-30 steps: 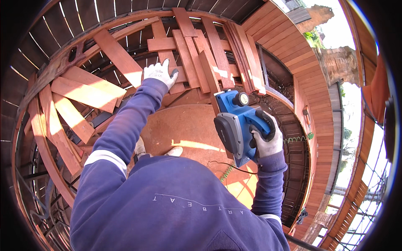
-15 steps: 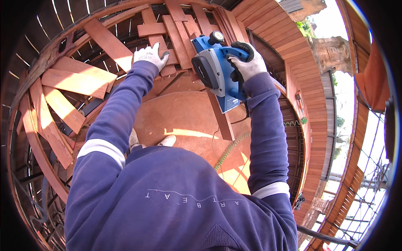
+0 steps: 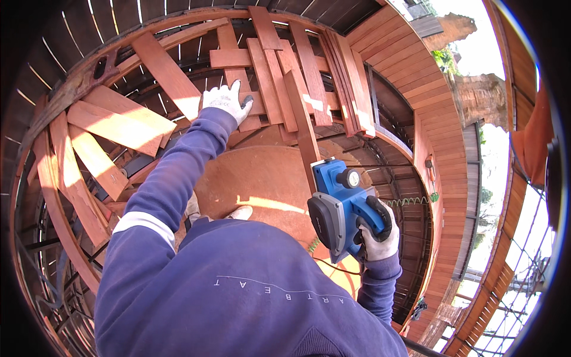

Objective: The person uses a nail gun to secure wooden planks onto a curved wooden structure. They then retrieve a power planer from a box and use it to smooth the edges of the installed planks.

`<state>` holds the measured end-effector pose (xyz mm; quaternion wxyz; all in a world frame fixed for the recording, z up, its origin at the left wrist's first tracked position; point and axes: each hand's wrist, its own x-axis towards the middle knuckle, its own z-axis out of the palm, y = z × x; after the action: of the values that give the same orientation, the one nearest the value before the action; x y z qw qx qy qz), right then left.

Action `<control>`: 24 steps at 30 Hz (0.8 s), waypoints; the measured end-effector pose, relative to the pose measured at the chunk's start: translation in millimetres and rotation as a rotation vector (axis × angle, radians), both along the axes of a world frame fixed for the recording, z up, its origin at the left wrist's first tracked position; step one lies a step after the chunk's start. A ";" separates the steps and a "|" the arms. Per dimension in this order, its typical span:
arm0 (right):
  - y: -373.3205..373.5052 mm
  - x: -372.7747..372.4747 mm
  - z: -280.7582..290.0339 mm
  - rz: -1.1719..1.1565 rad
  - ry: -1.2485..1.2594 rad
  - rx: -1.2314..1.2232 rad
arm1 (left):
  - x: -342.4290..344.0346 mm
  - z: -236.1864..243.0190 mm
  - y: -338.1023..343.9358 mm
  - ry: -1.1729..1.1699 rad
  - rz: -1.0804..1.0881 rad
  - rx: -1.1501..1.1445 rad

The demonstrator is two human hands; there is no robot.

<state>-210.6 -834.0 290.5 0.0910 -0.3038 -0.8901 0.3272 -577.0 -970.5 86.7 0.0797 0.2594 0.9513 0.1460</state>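
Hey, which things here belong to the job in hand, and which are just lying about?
Apparently in the job:
Blue power planer, gripped by the right hand
Narrow board, running to the planer's front
Crossed boards, at the spread left hand

Seemingly lying about:
Loose boards at left
Orange-handled tool
Green coiled line

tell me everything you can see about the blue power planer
The blue power planer has a shiny shell, apparently painted metal or plastic, a round black knob with a pale disc near its far end, a black cover over grey housing on its left side, and a looped rear handle. The gloved right hand grips that handle. It points away from the wearer and appears to sit on a long, narrow board; its underside is hidden. Whether it is running cannot be told.
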 end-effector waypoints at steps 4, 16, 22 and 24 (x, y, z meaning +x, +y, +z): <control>7.4 -51.8 -2.8 0.046 0.056 0.035 | 0.1 -4.4 -0.8 0.012 0.005 -0.005; 62.8 -253.9 -19.7 0.070 0.089 -0.089 | -1.6 -1.2 1.5 0.026 -0.009 0.030; 86.1 -210.7 -21.4 0.135 0.226 -0.042 | -2.3 1.2 2.5 0.015 0.013 0.048; 84.4 -161.3 -9.7 0.044 0.296 -0.244 | -1.7 -2.3 1.5 0.025 0.013 0.032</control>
<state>-371.9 -749.6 280.8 0.1762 -0.2418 -0.8273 0.4755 -578.7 -968.9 84.3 0.0624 0.2563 0.9515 0.1585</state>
